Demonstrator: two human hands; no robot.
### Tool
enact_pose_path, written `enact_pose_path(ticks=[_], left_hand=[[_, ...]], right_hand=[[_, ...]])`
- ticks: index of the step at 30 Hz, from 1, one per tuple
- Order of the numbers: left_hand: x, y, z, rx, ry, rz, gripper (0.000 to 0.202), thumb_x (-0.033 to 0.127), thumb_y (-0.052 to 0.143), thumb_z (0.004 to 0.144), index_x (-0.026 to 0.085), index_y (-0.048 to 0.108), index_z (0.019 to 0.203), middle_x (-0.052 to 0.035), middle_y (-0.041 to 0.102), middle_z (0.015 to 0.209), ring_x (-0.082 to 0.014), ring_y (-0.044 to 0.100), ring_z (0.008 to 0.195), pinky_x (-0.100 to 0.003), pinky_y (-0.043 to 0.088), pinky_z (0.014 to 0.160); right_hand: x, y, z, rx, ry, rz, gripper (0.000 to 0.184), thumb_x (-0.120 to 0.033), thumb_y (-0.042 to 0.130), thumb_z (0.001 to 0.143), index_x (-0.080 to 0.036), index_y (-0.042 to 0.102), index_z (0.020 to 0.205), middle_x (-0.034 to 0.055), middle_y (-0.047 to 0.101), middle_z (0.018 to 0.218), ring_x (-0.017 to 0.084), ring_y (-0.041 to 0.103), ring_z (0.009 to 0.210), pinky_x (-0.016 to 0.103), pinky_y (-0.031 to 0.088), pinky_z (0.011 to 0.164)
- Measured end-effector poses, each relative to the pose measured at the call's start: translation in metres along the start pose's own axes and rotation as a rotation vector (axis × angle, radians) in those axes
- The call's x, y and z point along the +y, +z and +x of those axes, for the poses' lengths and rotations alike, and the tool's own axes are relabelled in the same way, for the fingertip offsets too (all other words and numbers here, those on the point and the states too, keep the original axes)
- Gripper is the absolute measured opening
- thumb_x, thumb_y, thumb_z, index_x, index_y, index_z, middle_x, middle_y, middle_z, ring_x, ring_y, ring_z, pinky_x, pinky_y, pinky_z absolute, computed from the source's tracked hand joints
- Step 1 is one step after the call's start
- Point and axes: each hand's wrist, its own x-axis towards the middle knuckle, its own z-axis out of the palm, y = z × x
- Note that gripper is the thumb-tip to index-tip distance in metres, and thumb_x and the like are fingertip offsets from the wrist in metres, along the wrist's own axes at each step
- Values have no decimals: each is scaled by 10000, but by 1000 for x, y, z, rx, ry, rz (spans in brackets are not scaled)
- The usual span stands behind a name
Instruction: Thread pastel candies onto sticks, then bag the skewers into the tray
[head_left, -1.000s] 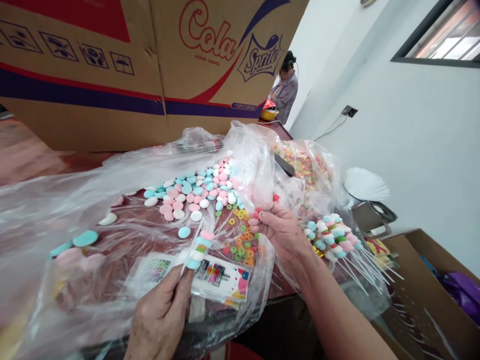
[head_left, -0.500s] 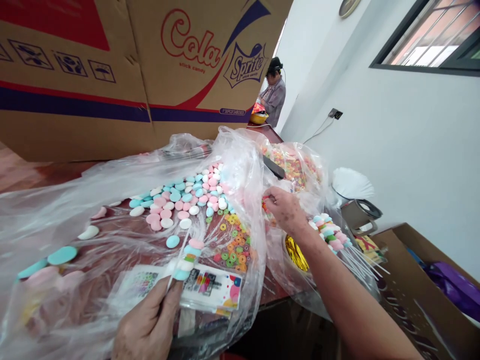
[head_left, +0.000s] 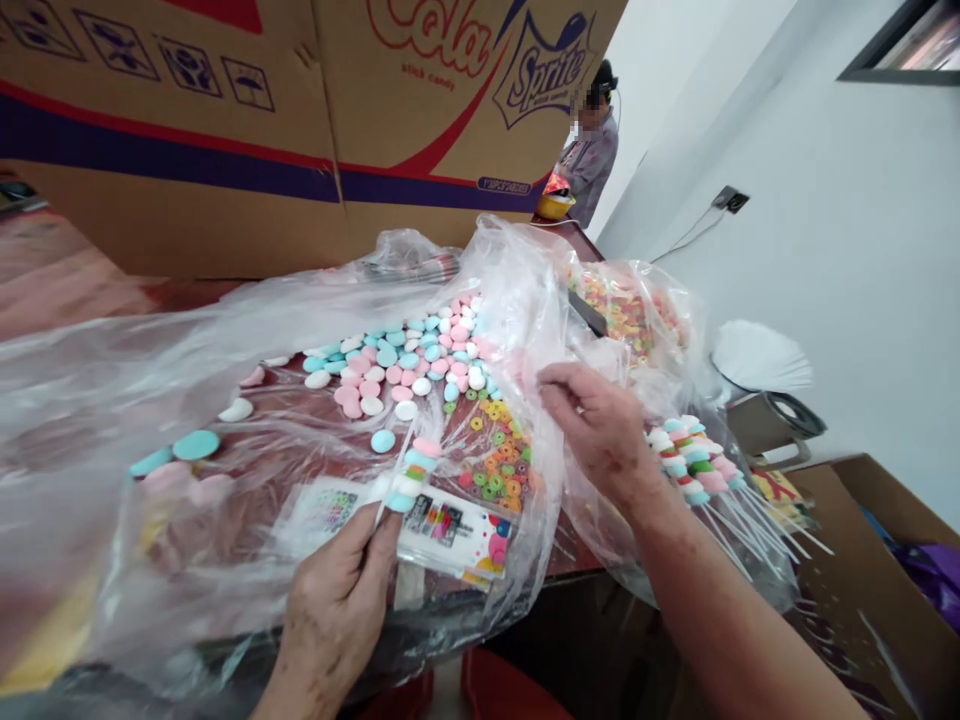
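My left grip (head_left: 341, 590) is closed around the lower end of a candy stick (head_left: 411, 478), with the thumb and the fingers pressed together. This candy stick leans a little to the right, above the front part of the table (head_left: 187, 294), and it carries pink, blue, orange, green and white pieces one against the other. Just behind my fingers, under the plastic, there are printed cards (head_left: 484, 540) with coloured dots.

My right grip (head_left: 600, 425) is over the clear plastic sheet (head_left: 517, 275), to the right of the small ring candies (head_left: 501, 468). Its fingers are bent inward, but I cannot tell if something is pinched between them, because the back of the hand hides this.

Behind the candy stick lie the round candies (head_left: 394, 375), in pink, blue and white, and one blue candy (head_left: 382, 441) lies apart, nearer to me. To the right of my right wrist is a bunch of loaded sticks (head_left: 697, 462), their white ends pointing toward the open carton (head_left: 840, 490). At the back stands a big cardboard box (head_left: 405, 140), and beyond it is a person (head_left: 594, 165) near a yellow bowl (head_left: 555, 208).
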Motion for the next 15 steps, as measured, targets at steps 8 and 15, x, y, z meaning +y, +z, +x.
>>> enact_pose_path(ticks=[8,15], left_hand=[[2,1,-3,-2,6,-28,259,365,516,888,197,589,704,64,458,519,-107,445,472,-182,354,450],[4,2,-2,33,52,-23,270,344,513,879,190,597,675,58,455,517,-106,431,469,-187,354,454]], right_hand=[[-3,46,-10,-696,-8,-429,237,-99,443,929,-171,653,1013,85,670,964,182,621,826,265,424,690],[10,56,-16,-750,20,-511,246,-132,448,926,-201,662,1026,88,647,1002,198,590,813,280,410,663]])
